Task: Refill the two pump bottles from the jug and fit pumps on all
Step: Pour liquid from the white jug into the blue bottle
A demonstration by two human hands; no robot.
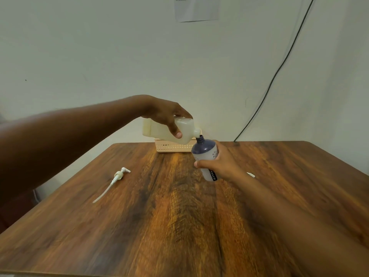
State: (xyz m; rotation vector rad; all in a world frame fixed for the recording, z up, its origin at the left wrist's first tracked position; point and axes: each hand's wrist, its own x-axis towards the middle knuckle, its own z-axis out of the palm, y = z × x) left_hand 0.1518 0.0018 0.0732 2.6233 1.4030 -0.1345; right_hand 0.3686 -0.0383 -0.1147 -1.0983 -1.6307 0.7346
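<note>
My left hand (166, 114) grips a pale translucent jug (159, 129) tipped on its side, spout to the right. The spout meets the open neck of a purple-and-white bottle (205, 151). My right hand (221, 166) holds that bottle tilted above the wooden table (179, 216). A white pump (117, 175) with its long tube lies on the table at the left. A white tip of another pump (251, 174) shows just behind my right wrist; the rest of it is hidden.
A cream perforated basket (173, 147) stands at the table's far edge against the wall, partly behind the jug. A black cable (279, 66) runs down the wall at the right. A paper sheet (196, 9) is stuck on the wall above.
</note>
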